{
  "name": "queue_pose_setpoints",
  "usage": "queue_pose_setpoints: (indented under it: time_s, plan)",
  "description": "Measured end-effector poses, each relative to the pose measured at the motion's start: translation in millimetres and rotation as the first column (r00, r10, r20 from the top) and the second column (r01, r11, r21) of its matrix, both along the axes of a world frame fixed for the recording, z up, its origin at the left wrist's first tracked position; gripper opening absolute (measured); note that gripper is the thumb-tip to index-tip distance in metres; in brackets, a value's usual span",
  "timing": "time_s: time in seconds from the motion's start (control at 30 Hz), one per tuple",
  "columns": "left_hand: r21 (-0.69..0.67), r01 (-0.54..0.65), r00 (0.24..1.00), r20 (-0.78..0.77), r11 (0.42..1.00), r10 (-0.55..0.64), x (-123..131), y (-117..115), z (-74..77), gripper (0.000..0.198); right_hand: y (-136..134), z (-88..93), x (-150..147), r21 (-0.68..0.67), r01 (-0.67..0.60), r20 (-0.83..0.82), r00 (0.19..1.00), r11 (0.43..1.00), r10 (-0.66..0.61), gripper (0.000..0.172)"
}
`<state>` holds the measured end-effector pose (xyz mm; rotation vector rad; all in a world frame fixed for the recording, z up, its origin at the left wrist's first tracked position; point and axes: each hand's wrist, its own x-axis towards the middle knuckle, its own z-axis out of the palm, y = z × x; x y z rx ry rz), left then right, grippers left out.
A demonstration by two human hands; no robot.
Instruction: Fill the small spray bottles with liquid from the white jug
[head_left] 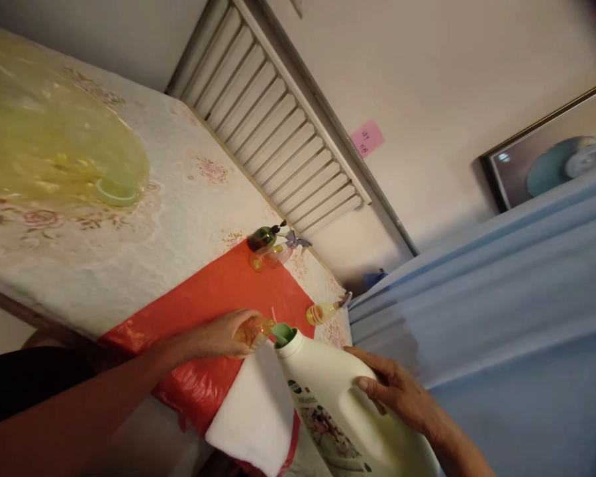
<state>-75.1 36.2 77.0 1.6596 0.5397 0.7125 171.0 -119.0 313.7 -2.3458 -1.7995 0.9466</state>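
My left hand [233, 332] is wrapped round a small clear bottle [252, 333] with amber liquid in it. The bottle's neck is right by the green spout [283, 334] of a big pale jug; whether they touch I cannot tell. My right hand [395, 387] has its fingers round the handle of that jug [328, 377], which is tilted toward the small bottle and bears a printed label. Below the small bottle are a red plastic sheet [208, 291] and a folded white cloth [255, 411].
A dark green bottle [262, 238] and a clear spray bottle [273, 257] stand at the sheet's far edge. A yellow spray bottle [322, 313] is further right. A large bag of yellow liquid [54, 132] lies on the flowered tablecloth [179, 218]. Blue curtain [501, 318] hangs at right.
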Motion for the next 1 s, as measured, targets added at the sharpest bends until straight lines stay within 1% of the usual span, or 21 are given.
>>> queue_pose_setpoints:
  time_s: [0.23,0.33,0.47,0.6,0.77,1.0]
  plan:
    - [-0.01,0.0,1.0,-0.004,1.0,0.0,1.3,0.7,-2.7,0.057,0.7,1.9,-1.3,-0.005,-0.008,0.024,1.0,1.0,0.008,0.07]
    - [-0.003,0.015,1.0,0.01,1.0,-0.015,2.0,0.8,-3.1,0.056,0.0,2.5,-2.8,-0.005,0.0,0.016,1.0,1.0,0.0,0.07]
    - [0.001,0.001,1.0,0.023,1.0,-0.001,2.4,0.6,-4.8,0.059,-0.1,3.0,-4.5,-0.006,-0.002,0.02,1.0,1.0,0.002,0.07]
    - [-0.011,0.01,0.999,0.036,1.0,-0.01,2.8,0.2,-5.9,0.057,0.4,3.8,-5.4,-0.01,0.0,0.013,1.0,1.0,0.0,0.069]
    - [-0.022,0.017,1.0,0.009,1.0,-0.017,2.3,0.2,-4.8,0.058,0.3,4.7,-6.6,-0.012,0.0,-0.002,1.0,1.0,0.0,0.069]
    - [-0.017,0.016,0.999,0.031,1.0,-0.016,0.8,-0.4,-0.1,0.053,0.8,3.6,-5.5,-0.012,-0.001,0.0,1.0,1.0,0.001,0.07]
